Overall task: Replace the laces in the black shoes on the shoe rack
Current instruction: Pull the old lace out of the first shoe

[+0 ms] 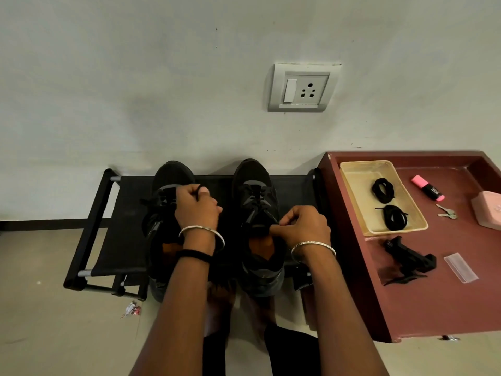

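Note:
Two black shoes stand side by side on a low black shoe rack (108,240) against the wall. My left hand (196,207) is over the left shoe (168,180) and pinches a black lace between thumb and fingers. My right hand (303,226) is at the tongue of the right shoe (254,191), its fingers curled and pinching the tongue's edge or a lace end there. The right shoe still has laces across its front. Two coiled black laces (383,189) (395,217) lie in a clear plastic tray (352,183) to the right.
A dark red table (433,308) stands right of the rack, carrying the tray, a pink highlighter (427,188), keys (446,212), a pink box (488,210), a black clip-like holder (409,260) and a clear strip (461,267). A wall socket (302,89) sits above. A crumpled wrapper (132,309) lies on the floor.

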